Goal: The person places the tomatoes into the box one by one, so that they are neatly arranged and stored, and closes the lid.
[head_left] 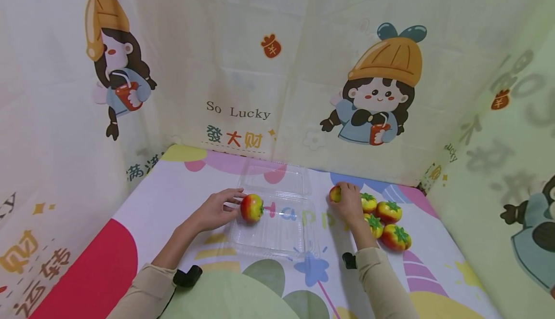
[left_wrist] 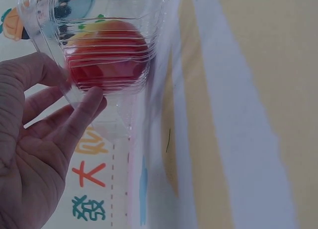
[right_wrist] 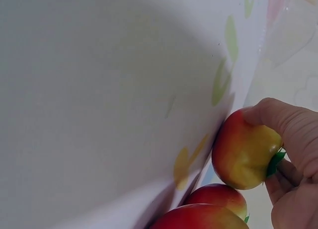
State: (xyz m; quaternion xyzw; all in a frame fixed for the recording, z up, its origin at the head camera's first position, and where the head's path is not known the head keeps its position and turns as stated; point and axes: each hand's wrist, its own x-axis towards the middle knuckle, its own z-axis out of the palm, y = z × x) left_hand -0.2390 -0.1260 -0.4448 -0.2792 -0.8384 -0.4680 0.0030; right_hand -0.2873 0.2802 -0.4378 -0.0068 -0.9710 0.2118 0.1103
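Note:
A clear plastic clamshell box (head_left: 277,246) lies open on the table with one red-and-yellow persimmon (head_left: 251,208) inside, at its left end. My left hand (head_left: 221,208) holds the box's left side; in the left wrist view, its fingers (left_wrist: 92,102) are bent against the clear wall and rim beside the fruit. To the right of the box, my right hand (head_left: 348,206) grips another persimmon (head_left: 335,193). The right wrist view shows this persimmon (right_wrist: 243,152) between thumb and fingers, low over the table, its green cap facing the palm.
Several more persimmons (head_left: 395,237) are grouped to the right of my right hand, partly behind it. The box's lid (head_left: 275,178) is folded back towards the rear wall. Printed cloth walls (head_left: 295,83) enclose the table (head_left: 182,193) at back and sides.

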